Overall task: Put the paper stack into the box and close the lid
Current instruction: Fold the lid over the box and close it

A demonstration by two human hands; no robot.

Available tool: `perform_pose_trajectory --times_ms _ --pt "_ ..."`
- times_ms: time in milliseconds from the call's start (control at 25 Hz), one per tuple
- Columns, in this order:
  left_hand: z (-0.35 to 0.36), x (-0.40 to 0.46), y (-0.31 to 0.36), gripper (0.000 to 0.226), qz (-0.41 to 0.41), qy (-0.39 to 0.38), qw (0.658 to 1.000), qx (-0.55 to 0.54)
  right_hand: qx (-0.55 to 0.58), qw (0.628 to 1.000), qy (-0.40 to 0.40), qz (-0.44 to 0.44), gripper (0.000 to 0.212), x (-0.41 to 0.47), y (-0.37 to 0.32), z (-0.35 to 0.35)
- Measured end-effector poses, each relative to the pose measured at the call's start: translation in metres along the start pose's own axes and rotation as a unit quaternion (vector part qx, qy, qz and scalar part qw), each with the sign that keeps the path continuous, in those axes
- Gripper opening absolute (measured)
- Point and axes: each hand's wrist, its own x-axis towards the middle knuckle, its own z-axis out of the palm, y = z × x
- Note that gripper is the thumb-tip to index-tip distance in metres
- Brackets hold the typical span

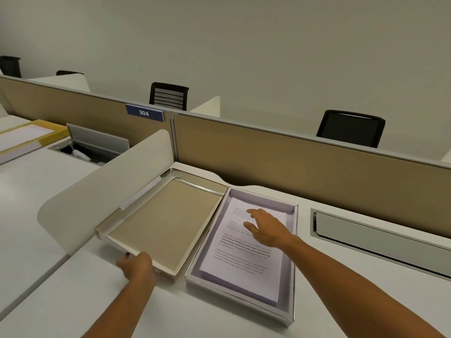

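The white box point(291, 269) lies open on the desk, and the printed paper stack point(240, 262) rests flat inside it. My right hand point(267, 228) hovers over or rests on the top sheet with fingers spread, holding nothing. Left of the box, the lid point(166, 220) lies upside down with its tan inside facing up, its near edge lifted off the desk. My left hand point(136, 264) grips that near left corner of the lid.
A curved white divider point(102, 189) stands just left of the lid. A tan partition point(305, 164) runs behind the desk. A cable-tray flap point(375, 232) sits to the right of the box. Another desk at far left holds a yellow-edged box point(29, 136).
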Motion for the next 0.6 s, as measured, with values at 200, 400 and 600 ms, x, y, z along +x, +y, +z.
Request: perform_pose_trajectory --times_ms 200,400,600 --pt "-0.01 -0.006 -0.004 0.036 0.024 -0.059 0.996 -0.066 0.072 0.997 0.017 0.007 0.056 -0.021 -0.005 -0.005" --pt "-0.009 -0.032 -0.002 0.066 0.128 -0.106 0.984 -0.063 0.159 0.986 0.049 -0.005 0.053 -0.04 -0.03 -0.01" --pt "-0.009 -0.062 -0.005 0.074 0.24 -0.171 0.956 0.003 0.287 0.956 0.053 -0.015 0.052 -0.06 -0.074 -0.021"
